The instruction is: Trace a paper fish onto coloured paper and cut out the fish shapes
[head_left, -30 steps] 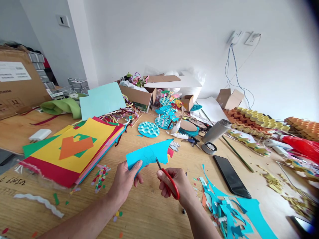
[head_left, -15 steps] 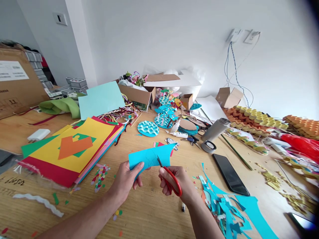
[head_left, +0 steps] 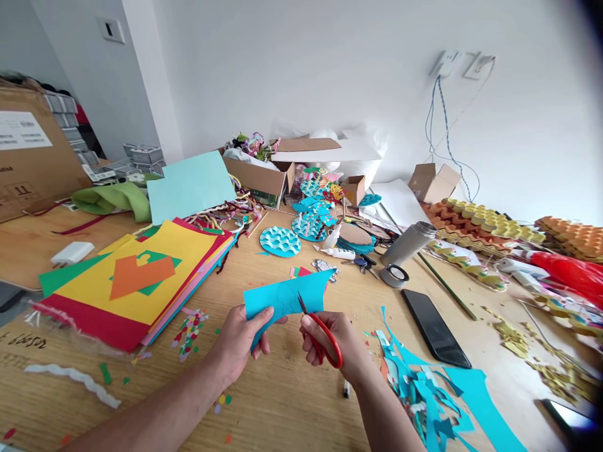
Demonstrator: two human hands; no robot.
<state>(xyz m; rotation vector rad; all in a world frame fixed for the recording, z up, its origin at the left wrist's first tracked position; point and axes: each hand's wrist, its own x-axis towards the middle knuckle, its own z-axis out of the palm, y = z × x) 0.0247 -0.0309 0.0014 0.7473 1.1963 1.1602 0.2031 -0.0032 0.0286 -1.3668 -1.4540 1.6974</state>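
Near the middle of the view, a blue sheet of paper (head_left: 282, 299) with faint drawn lines is pinched at its lower left by my left hand (head_left: 242, 333), thumb on top. My right hand (head_left: 332, 342) grips red-handled scissors (head_left: 333, 345) at the right of the sheet. The dark scissor tips lie over the paper, right of the drawn lines; whether the blades are cutting into it is too small to tell. Under the sheet's upper edge, a piece of pink and green paper partly shows.
Blue paper scraps (head_left: 428, 389) and a black phone (head_left: 436, 328) lie to the right, with a metal bottle (head_left: 407, 245) behind. Coloured sheets (head_left: 188, 254) are stacked at left. Beyond the hands are a blue wavy disc (head_left: 279, 242) and glue bottles (head_left: 340, 253).
The scissors and blue sheet have shifted only slightly in view, and the sheet is tilted a little differently. Both hands keep their holds.
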